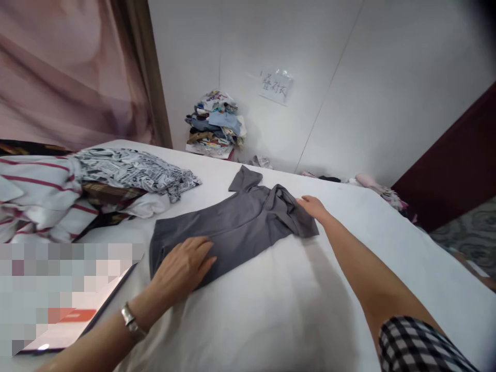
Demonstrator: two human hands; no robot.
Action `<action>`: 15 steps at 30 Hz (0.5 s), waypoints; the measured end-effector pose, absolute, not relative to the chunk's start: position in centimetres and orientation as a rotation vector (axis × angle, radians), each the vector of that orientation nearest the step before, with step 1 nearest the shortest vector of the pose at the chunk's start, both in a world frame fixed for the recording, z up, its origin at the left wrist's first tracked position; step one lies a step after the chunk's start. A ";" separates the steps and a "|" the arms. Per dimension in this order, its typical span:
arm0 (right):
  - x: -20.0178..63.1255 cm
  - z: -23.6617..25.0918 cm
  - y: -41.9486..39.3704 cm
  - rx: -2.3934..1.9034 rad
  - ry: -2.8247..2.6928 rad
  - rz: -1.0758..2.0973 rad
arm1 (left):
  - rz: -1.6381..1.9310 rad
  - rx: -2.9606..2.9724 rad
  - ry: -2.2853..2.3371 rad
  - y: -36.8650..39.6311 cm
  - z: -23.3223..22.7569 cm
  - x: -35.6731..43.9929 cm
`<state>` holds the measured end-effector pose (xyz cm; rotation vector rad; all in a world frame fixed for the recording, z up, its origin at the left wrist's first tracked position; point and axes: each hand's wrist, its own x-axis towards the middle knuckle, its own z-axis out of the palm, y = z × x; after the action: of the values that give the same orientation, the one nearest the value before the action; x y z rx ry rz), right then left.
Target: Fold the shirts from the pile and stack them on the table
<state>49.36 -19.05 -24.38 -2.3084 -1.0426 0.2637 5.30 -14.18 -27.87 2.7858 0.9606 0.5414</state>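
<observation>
Our left hand lies open on the grey shirt; our right hand rests open, gripping nothing, at its folded sleeve. Uneven pressure could wrinkle it.

- A bedroom in a home: a bed under a white sheet
- Loose clothes heaped on it
- Pink curtain
- Folded pile by the wall

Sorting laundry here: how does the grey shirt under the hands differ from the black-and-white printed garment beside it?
The grey shirt is plain and spread flat, both hands on it; the black-and-white printed garment is patterned, rumpled, and heaped on other clothes, untouched. The left hand presses the shirt's hem end, the right hand its collar end. Both lie on the white bed.
</observation>
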 end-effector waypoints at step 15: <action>50.7 -29.6 -28.7 -1.838 -1.005 0.146 | 0.538 2.825 0.947 -18.5 -30.1 3.7</action>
<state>50.72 -28.66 -29.62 -1.8383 -1.0048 0.1462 3.66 -18.48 -30.10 2.8253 0.9466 0.5382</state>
